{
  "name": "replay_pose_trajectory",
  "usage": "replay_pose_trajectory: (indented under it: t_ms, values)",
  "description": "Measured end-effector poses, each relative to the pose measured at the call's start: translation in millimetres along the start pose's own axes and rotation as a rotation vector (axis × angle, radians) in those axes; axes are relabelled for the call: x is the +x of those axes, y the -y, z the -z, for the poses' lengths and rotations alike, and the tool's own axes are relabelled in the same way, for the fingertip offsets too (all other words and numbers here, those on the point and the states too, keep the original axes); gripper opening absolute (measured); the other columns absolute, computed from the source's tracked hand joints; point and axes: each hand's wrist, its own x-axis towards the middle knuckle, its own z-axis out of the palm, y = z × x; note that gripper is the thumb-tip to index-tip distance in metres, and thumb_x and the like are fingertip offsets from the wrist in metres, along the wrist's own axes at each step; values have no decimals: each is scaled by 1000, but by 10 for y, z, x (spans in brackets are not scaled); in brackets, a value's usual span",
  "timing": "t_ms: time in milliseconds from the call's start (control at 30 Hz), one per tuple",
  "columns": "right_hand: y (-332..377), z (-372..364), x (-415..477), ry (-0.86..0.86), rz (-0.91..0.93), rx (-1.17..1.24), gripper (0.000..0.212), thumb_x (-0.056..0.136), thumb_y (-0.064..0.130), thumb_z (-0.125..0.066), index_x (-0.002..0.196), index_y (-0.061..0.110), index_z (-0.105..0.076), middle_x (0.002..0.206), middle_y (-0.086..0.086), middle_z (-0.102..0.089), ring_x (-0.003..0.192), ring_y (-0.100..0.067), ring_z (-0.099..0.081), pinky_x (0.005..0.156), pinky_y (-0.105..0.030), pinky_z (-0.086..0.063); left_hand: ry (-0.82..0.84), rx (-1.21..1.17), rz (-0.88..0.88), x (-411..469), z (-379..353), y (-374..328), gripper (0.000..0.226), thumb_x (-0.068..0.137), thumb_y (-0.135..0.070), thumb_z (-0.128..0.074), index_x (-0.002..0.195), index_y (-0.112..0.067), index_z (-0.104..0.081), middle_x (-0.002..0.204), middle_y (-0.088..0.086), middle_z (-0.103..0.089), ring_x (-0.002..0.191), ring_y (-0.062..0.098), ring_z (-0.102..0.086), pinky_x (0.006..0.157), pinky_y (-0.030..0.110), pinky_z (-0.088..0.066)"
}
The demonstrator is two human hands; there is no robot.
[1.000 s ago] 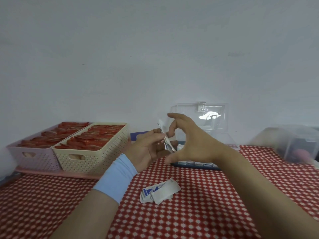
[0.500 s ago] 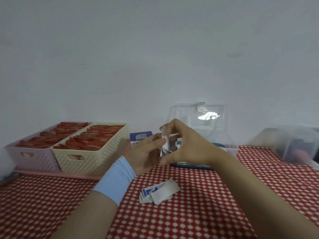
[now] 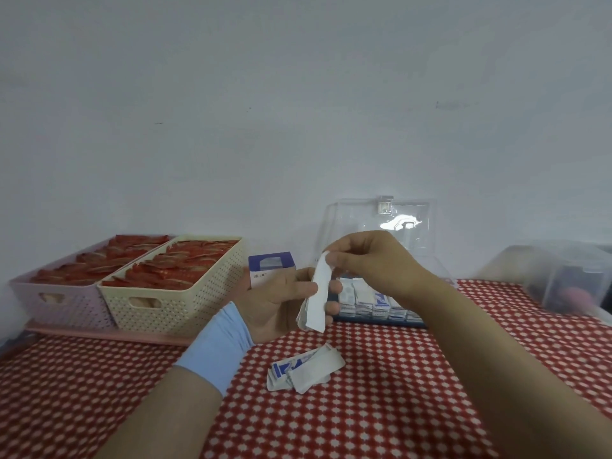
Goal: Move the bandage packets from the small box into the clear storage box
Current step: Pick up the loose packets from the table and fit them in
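Observation:
My left hand (image 3: 275,303), with a light blue wristband, grips a small stack of white bandage packets (image 3: 316,299) held upright. My right hand (image 3: 371,260) pinches the top end of the front packet in that stack. A few more packets (image 3: 303,367), white with blue print, lie loose on the red checked cloth just below my hands. Behind my hands stands the clear storage box (image 3: 445,283) with its lid (image 3: 364,213) raised against the wall; rows of packets (image 3: 374,301) stand inside it. The small blue and white box (image 3: 271,265) stands left of it, partly hidden by my left hand.
A cream basket (image 3: 185,293) and a pink basket (image 3: 59,299), both full of red sachets, sit on a pink tray at the left. A frosted clear container (image 3: 569,279) stands at the far right. A white wall closes the back of the table (image 3: 397,409).
My hands have lowered slightly and drawn apart. The packet stack now stands upright in my left hand, with my right fingers at its top end instead of wrapped around it.

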Motion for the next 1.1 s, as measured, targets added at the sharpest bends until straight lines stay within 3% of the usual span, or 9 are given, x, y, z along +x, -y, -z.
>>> replay_pose_trajectory:
  t_ms: [133, 200, 267, 433, 633, 733, 833, 967, 1100]
  values:
    - [22, 20, 24, -322, -30, 138, 11, 94, 15, -67, 89, 20, -75, 81, 5, -76, 68, -9, -72, 61, -26, -56, -71, -13, -17, 10, 7, 25, 67, 66, -9, -89, 124, -1, -56, 103, 16, -70, 84, 29, -71, 69, 39, -61]
    - [16, 36, 41, -567, 64, 61, 9, 92, 17, -70, 87, 22, -75, 77, 7, -75, 68, -7, -71, 63, -27, -58, -207, -31, -76, 45, -25, 37, 54, 73, -9, -80, 122, -1, -57, 104, 15, -73, 84, 28, -73, 67, 37, -62]
    - [24, 6, 30, -631, 185, 12, 8, 88, 16, -74, 85, 24, -75, 78, 11, -74, 76, -7, -71, 68, -28, -59, -325, -71, -154, 95, -51, 50, 38, 79, -10, -65, 116, -3, -60, 105, 14, -75, 86, 26, -75, 68, 35, -63]
    - [-6, -201, -38, -326, 357, -403, 11, 80, 23, -81, 80, 32, -73, 93, 20, -71, 92, 0, -64, 83, -25, -54, -382, -241, -317, 175, 58, 50, 45, 79, -14, -74, 119, 4, -63, 122, 22, -66, 101, 29, -71, 73, 35, -62]
    - [-26, -223, -24, -149, 468, -467, 7, 78, 41, -79, 79, 34, -75, 92, 24, -70, 102, 3, -56, 97, -27, -37, -406, -216, -331, 159, 129, 50, 62, 84, -21, -71, 135, 8, -51, 123, 23, -62, 99, 26, -70, 75, 32, -61]
    - [5, -206, -42, -93, 482, -536, 36, 60, 64, -77, 82, 37, -67, 129, 20, -58, 129, 1, -40, 109, -31, -27, -366, -165, -289, 137, 100, 41, 69, 77, -26, -81, 134, 3, -54, 125, 20, -62, 107, 26, -67, 93, 39, -57]
    - [0, -216, -60, 1, 434, -631, 62, 51, 66, -82, 98, 34, -56, 157, 13, -32, 148, -4, -15, 117, -29, -12, -271, -172, -240, 136, 39, 49, 61, 73, -24, -85, 127, -6, -63, 130, 17, -62, 118, 28, -64, 99, 41, -52]
    - [-28, -229, -70, -3, 418, -590, 58, 63, 49, -87, 109, 26, -60, 132, 15, -55, 116, 8, -46, 109, -34, -41, -222, -91, -258, 128, -67, 75, 24, 68, -19, -80, 91, -10, -80, 99, 10, -76, 93, 21, -74, 75, 33, -61]
    - [-1, -250, -51, -12, 436, -546, 40, 65, 48, -83, 91, 31, -56, 99, 18, -57, 90, -6, -61, 89, -35, -54, -222, -131, -298, 109, -104, 72, 22, 69, -15, -73, 88, -8, -79, 94, 11, -76, 86, 23, -75, 65, 31, -60]
